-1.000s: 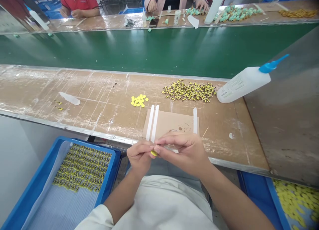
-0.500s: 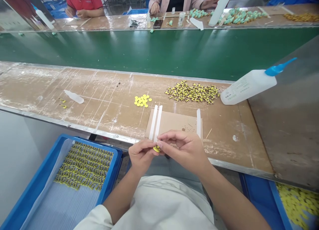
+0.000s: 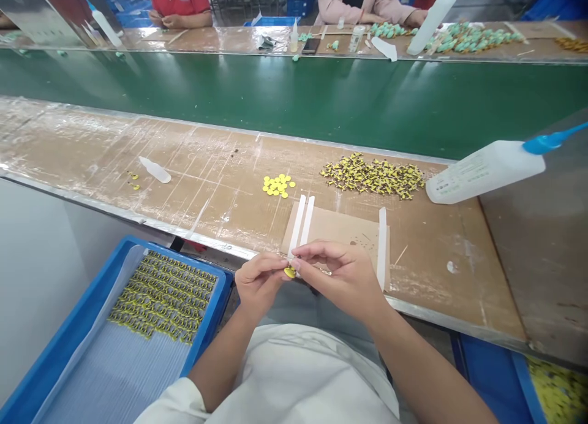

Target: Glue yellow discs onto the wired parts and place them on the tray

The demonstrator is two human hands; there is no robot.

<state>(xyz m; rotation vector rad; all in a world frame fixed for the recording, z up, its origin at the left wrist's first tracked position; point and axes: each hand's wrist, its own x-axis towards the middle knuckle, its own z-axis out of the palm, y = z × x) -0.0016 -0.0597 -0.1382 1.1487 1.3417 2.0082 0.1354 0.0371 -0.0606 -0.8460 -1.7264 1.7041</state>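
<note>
My left hand and my right hand meet at the near edge of the brown bench, fingertips pinched together on a small yellow piece. Both hands are closed on it. Just beyond them lies a cardboard pad with white strips along its sides. Farther back sit a small cluster of yellow discs and a heap of yellow-and-black parts.
A blue tray with rows of yellow-black parts is at my lower left. A white squeeze bottle with a blue nozzle lies at the right, a small clear bottle at the left. Beyond the green belt, other people work at a far bench.
The view has shifted, so everything sits a little more to the right. My hands stay pinched on the yellow piece with only slight finger movement.
</note>
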